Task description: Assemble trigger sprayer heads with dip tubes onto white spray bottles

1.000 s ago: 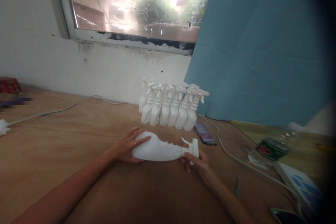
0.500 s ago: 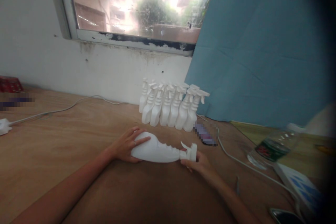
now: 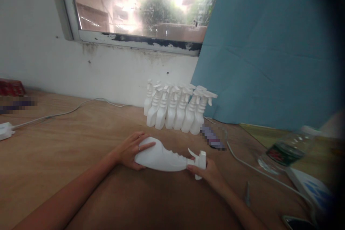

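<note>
A white spray bottle [image 3: 161,158] lies sideways between my hands, its base to the left and its trigger head [image 3: 199,163] to the right. My left hand [image 3: 133,151], with a ring on one finger, is wrapped round the base end. Round the neck and trigger head are the fingers of my right hand [image 3: 206,172], partly hidden behind the head. The trigger lever points up and away from me. Beyond my hands, several white spray bottles [image 3: 171,113] stand upright in a tight group near the wall.
A clear plastic bottle with a green label [image 3: 285,152] is at the right, near a white and blue box [image 3: 309,187]. White cables [image 3: 253,165] run along the wooden table [image 3: 67,133]. A white power strip [image 3: 5,130] sits at the left edge. A blue curtain [image 3: 264,50] hangs behind.
The trigger head has turned on the bottle's neck and dipped slightly, so its nozzle part now shows below my right fingers. My left hand keeps its hold on the base.
</note>
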Action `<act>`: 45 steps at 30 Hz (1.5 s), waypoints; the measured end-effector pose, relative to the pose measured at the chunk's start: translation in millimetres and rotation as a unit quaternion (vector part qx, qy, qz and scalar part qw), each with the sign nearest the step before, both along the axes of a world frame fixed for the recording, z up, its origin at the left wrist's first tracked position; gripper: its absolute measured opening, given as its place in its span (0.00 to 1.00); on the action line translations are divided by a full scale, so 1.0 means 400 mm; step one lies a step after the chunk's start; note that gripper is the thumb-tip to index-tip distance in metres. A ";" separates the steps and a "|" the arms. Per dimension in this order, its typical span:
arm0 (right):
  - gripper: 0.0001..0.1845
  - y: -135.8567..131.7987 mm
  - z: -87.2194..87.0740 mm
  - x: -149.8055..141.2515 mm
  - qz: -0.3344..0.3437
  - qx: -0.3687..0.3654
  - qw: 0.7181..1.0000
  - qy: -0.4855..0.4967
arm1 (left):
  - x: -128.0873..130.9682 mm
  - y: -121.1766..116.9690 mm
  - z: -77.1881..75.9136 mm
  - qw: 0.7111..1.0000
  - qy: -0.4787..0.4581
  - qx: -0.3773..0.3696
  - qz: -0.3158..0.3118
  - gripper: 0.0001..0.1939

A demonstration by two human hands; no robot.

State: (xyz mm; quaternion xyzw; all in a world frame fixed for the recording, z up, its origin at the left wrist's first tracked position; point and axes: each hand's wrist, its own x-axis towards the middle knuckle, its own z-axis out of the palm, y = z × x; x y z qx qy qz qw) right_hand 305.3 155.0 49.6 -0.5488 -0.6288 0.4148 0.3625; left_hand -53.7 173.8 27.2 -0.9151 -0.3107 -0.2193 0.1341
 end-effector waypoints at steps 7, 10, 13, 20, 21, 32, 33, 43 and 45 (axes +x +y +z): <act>0.20 -0.012 0.007 -0.011 0.026 -0.001 0.999 0.019 | 0.013 -0.017 0.013 0.999 -0.025 0.015 -0.014 0.49; 0.20 -0.009 -0.003 -0.008 0.020 0.010 0.999 0.022 | 0.009 -0.020 0.014 0.999 -0.028 0.020 -0.007 0.49; 0.20 -0.002 -0.011 -0.004 0.016 0.016 1.000 0.013 | 0.007 -0.017 0.021 0.999 -0.030 0.030 0.002 0.47; 0.20 -0.038 -0.027 -0.065 0.079 0.018 0.996 0.023 | 0.119 -0.081 0.060 0.998 -0.011 0.066 -0.020 0.40; 0.19 -0.049 -0.031 -0.078 0.093 0.011 0.995 0.032 | 0.143 -0.095 0.060 0.998 -0.008 0.062 -0.013 0.40; 0.20 -0.077 -0.056 -0.111 0.061 -0.009 0.996 0.069 | 0.204 -0.132 0.030 0.995 -0.078 0.054 0.011 0.30; 0.21 -0.078 -0.054 -0.112 0.060 -0.014 0.995 0.079 | 0.204 -0.132 0.027 0.995 -0.085 0.058 0.007 0.29; 0.23 -0.070 -0.071 -0.122 0.072 -0.031 0.992 0.099 | 0.219 -0.151 0.055 0.997 -0.054 0.001 0.049 0.32; 0.23 -0.074 -0.070 -0.130 0.075 -0.030 0.992 0.101 | 0.230 -0.160 0.068 0.998 -0.022 -0.014 0.054 0.35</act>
